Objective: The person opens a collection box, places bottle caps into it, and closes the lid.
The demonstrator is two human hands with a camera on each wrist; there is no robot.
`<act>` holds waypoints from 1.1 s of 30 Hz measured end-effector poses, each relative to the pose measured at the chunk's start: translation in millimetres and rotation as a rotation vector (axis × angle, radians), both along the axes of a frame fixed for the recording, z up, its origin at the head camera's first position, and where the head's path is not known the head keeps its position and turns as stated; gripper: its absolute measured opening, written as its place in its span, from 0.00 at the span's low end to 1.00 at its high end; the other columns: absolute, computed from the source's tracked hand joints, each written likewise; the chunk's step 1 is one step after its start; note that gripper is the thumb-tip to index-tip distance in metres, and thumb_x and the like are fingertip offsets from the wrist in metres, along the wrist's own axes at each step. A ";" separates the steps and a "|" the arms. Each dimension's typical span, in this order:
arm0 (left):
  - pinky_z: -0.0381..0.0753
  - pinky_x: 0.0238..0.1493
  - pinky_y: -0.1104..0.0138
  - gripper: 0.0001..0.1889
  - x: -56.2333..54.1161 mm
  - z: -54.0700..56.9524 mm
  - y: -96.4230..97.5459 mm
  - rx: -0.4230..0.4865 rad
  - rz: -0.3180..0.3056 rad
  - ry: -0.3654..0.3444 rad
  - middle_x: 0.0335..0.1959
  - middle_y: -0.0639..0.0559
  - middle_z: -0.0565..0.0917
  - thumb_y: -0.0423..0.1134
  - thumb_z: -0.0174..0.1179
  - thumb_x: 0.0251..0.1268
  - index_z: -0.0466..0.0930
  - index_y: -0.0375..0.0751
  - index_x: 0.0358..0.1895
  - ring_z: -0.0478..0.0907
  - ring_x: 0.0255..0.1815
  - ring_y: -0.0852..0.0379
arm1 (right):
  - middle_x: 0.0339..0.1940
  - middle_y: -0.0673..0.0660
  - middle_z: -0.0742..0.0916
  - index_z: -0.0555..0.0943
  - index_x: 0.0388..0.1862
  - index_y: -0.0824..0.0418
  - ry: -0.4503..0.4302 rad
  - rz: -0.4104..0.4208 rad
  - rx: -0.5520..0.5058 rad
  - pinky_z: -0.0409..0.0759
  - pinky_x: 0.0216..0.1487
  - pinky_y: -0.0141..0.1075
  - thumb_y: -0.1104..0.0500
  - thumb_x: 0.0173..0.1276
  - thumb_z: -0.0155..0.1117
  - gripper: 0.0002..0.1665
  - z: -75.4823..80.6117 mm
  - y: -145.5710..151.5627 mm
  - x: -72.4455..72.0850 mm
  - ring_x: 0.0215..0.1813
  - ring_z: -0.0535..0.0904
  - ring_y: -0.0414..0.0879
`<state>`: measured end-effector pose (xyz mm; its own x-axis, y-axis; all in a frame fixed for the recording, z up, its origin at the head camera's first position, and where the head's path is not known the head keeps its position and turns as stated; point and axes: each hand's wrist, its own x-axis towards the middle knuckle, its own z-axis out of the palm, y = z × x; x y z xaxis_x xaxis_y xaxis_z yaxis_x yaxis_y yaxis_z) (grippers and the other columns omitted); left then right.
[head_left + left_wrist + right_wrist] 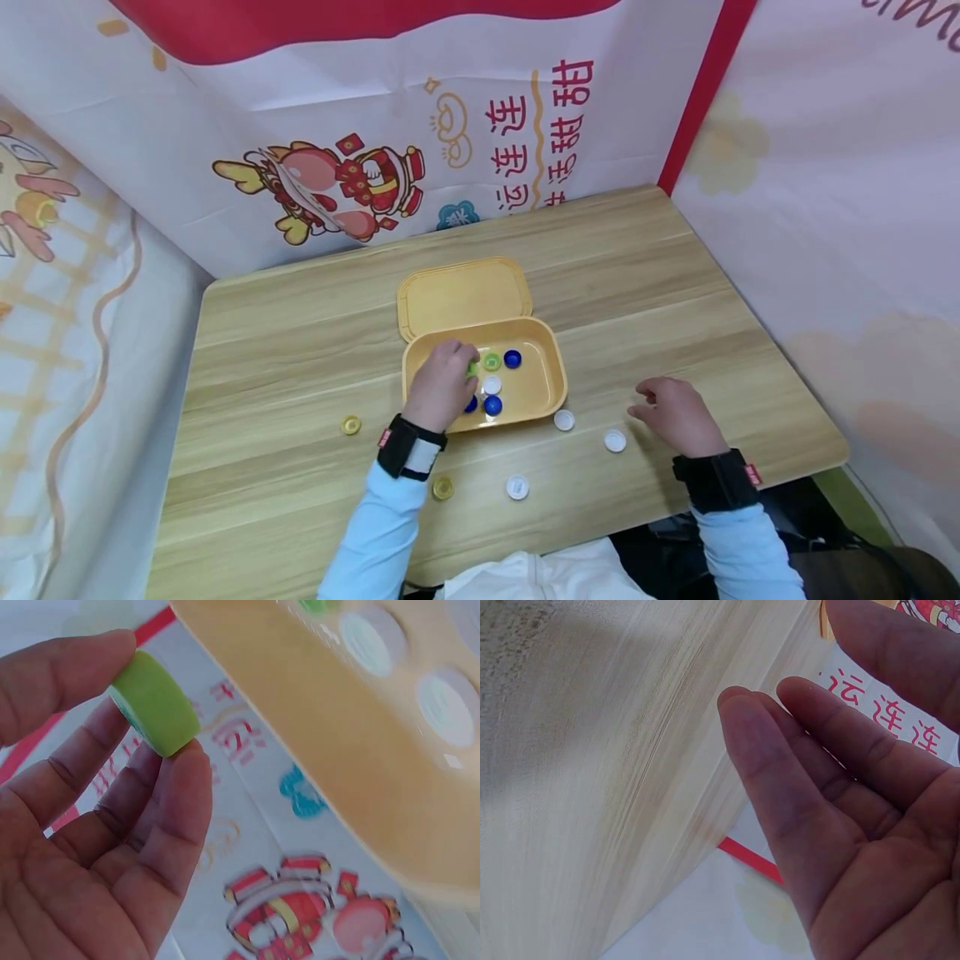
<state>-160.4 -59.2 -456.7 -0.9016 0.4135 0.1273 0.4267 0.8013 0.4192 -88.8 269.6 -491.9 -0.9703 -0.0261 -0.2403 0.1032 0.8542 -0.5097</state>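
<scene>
My left hand [441, 385] is over the left part of a yellow plastic box [545, 392]. Between thumb and fingertips it pinches a green bottle cap [157, 705], seen close up in the left wrist view. Inside the box lie another green cap [491, 362], a white cap [491, 385] and blue caps [512, 358], some partly hidden by the hand. Off to the right, my right hand [681, 417] hovers above the table with loosely bent fingers; its palm [885, 892] holds nothing. The nearest thing to it is a white cap [615, 441] on the table.
Behind the box, touching its back rim, lies a yellow lid [465, 296]. More white caps [517, 487] and yellow caps [350, 425] are spread on the wooden table [285, 358]. Printed cloth [300, 92] hangs along the table's back and sides.
</scene>
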 end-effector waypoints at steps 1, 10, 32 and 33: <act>0.81 0.38 0.60 0.13 -1.7 -1.8 5.0 -0.004 -0.016 -0.007 0.37 0.45 0.80 0.26 0.70 0.48 0.83 0.34 0.40 0.78 0.39 0.48 | 0.40 0.68 0.85 0.80 0.49 0.75 0.003 0.000 -0.001 0.79 0.43 0.51 0.62 0.61 0.70 0.21 -0.5 0.3 -0.1 0.43 0.80 0.59; 0.81 0.37 0.63 0.14 -12.1 -20.2 45.8 -0.124 -0.123 -0.075 0.38 0.46 0.79 0.29 0.69 0.52 0.84 0.37 0.44 0.77 0.40 0.51 | 0.41 0.69 0.84 0.80 0.49 0.75 -0.021 -0.015 -0.007 0.78 0.44 0.52 0.62 0.62 0.70 0.21 -2.7 0.4 -0.3 0.44 0.80 0.60; 0.82 0.36 0.63 0.09 -23.5 -35.7 99.9 -0.489 -0.250 -0.082 0.39 0.46 0.83 0.32 0.54 0.71 0.84 0.41 0.44 0.80 0.39 0.51 | 0.42 0.68 0.84 0.79 0.51 0.75 -0.037 -0.028 -0.024 0.78 0.44 0.52 0.61 0.62 0.69 0.22 0.0 1.7 -0.7 0.45 0.80 0.59; 0.82 0.36 0.63 0.09 -23.9 -37.8 100.8 -0.501 -0.251 -0.085 0.39 0.46 0.83 0.32 0.54 0.71 0.84 0.41 0.44 0.80 0.38 0.51 | 0.42 0.68 0.84 0.79 0.51 0.75 -0.036 -0.028 -0.024 0.78 0.44 0.52 0.61 0.62 0.69 0.22 -0.1 1.9 -0.8 0.45 0.80 0.59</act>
